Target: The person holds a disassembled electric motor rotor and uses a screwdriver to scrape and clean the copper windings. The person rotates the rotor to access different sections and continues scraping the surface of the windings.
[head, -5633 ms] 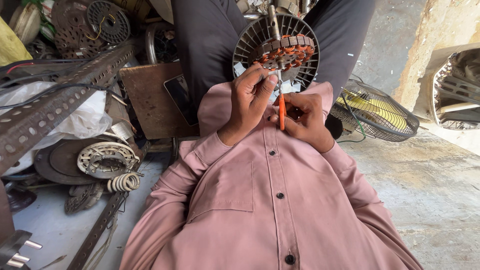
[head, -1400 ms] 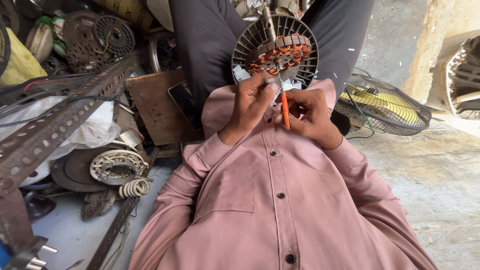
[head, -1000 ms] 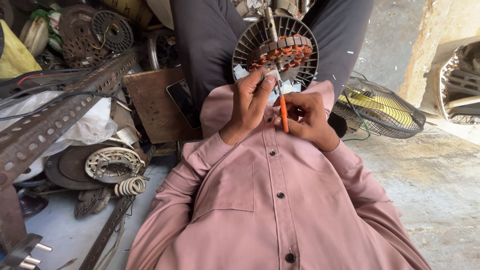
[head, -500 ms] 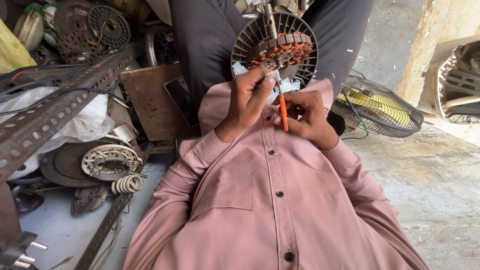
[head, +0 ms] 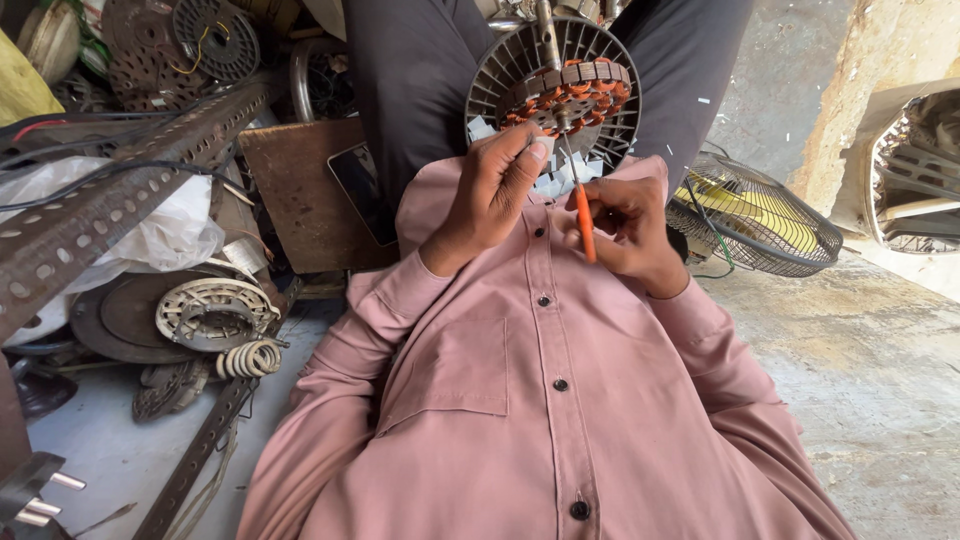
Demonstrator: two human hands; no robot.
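1. On the lap, between the knees, the fan motor (head: 553, 95) stands on edge, its copper-wound stator (head: 566, 97) facing the wearer.
2. The left hand (head: 497, 190) is closed narrowly, thumb and fingertips pinching at the lower rim of the stator, beside white paper slips (head: 545, 180).
3. The right hand (head: 628, 225) is closed around an orange-handled screwdriver (head: 582, 215); its thin shaft slants up to the windings.
4. Judged good practice: keep the tip shallow so the coil enamel is not scraped, and steady the motor with the left hand.
5. Nearby: a fan guard (head: 755, 215) to the right, perforated angle iron (head: 120, 200) and spare stators (head: 212, 310) to the left.
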